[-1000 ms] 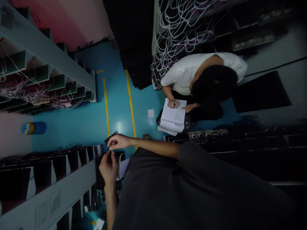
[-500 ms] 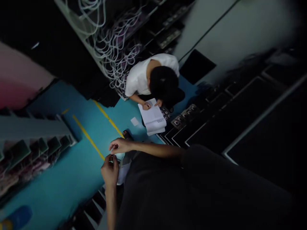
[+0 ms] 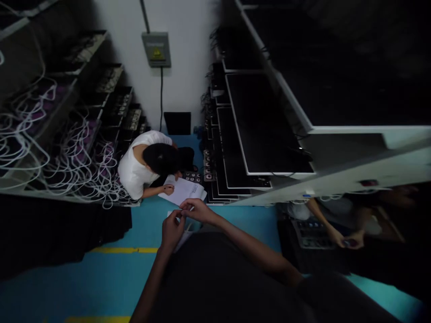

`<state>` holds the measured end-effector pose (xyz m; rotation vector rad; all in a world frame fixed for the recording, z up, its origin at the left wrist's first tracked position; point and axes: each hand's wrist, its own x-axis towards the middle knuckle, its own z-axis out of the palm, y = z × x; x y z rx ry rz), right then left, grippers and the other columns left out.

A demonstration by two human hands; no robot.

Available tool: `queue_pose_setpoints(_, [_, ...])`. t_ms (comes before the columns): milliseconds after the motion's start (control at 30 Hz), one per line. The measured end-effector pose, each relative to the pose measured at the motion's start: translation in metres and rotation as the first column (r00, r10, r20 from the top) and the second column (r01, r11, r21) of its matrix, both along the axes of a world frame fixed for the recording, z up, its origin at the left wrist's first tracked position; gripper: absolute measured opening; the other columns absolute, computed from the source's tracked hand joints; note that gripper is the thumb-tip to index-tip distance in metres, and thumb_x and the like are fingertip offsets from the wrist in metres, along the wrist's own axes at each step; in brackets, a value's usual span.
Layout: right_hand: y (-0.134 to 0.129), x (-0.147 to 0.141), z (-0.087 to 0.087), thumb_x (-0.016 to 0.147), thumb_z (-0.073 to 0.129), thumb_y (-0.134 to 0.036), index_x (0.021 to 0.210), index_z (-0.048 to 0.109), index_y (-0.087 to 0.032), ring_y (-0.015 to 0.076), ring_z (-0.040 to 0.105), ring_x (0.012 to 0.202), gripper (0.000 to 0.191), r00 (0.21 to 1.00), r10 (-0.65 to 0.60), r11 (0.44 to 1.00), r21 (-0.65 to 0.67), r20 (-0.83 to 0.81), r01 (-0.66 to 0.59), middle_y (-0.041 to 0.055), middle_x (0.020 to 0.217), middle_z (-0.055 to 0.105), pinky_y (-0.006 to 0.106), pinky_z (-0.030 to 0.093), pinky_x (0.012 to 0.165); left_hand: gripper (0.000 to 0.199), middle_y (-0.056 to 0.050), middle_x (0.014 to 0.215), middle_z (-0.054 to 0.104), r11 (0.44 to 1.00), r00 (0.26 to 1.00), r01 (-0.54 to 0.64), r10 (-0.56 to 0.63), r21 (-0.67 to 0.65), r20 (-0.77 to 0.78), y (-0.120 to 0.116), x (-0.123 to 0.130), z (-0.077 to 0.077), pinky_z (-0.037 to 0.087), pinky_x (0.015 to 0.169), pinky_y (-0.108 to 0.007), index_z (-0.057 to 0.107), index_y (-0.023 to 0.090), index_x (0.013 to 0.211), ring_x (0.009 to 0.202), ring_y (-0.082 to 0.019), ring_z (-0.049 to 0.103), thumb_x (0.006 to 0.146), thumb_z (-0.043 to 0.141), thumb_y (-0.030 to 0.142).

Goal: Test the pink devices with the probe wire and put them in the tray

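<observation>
My left hand (image 3: 173,229) is raised in front of my body, its fingers pinched together near those of my right hand. My right hand (image 3: 198,210) comes in from the right, thumb and fingertips closed and meeting the left fingertips. Whatever lies between the fingers is too small and dark to make out. Just beyond my hands, a crouching person in a white shirt (image 3: 129,172) holds a pen over a white paper pad (image 3: 183,190).
Shelves with tangled white cables (image 3: 81,157) stand at the left. Racks of dark panels (image 3: 266,130) rise at the right. A grey electrical box (image 3: 156,49) hangs on the wall. Another person's hands (image 3: 352,241) hold a small object at the right.
The view has turned, bringing the wall box, the right racks and a second person's hands into sight. My hands remain close together, fingertips now meeting.
</observation>
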<state>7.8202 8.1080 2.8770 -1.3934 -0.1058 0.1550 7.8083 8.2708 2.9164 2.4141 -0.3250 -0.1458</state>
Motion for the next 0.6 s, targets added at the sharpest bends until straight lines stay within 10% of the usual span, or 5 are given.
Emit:
queue_pose_setpoints(300, [-0.013, -0.082, -0.015, 0.072, 0.08, -0.045, 0.091, 0.076, -0.02, 0.0194, 0.066, 0.081, 0.032, 0.797, -0.567, 0.809, 0.037, -0.21, 0.586, 0.0054, 0.085, 0.073, 0.029, 0.054, 0.07, 0.013, 0.0, 0.068, 0.067, 0.875, 0.857, 0.482, -0.479, -0.031, -0.188, -0.044, 0.016, -0.013, 0.04, 0.063, -0.026, 0.074, 0.02, 0.087, 0.059, -0.015, 0.055, 0.088, 0.064, 0.028])
queue_pose_setpoints(600, [0.056, -0.116, -0.039, 0.062, 0.085, -0.061, 0.081, 0.072, -0.019, 0.0183, 0.067, 0.071, 0.048, 0.589, -0.681, 0.636, 0.047, -0.434, 0.77, 0.005, 0.078, 0.073, 0.032, 0.059, 0.066, 0.015, -0.004, 0.08, 0.074, 0.891, 0.817, 0.42, -0.455, -0.173, -0.355, 0.02, 0.001, -0.043, 0.044, 0.067, -0.027, 0.076, 0.02, 0.088, 0.066, -0.016, 0.06, 0.082, 0.072, 0.033])
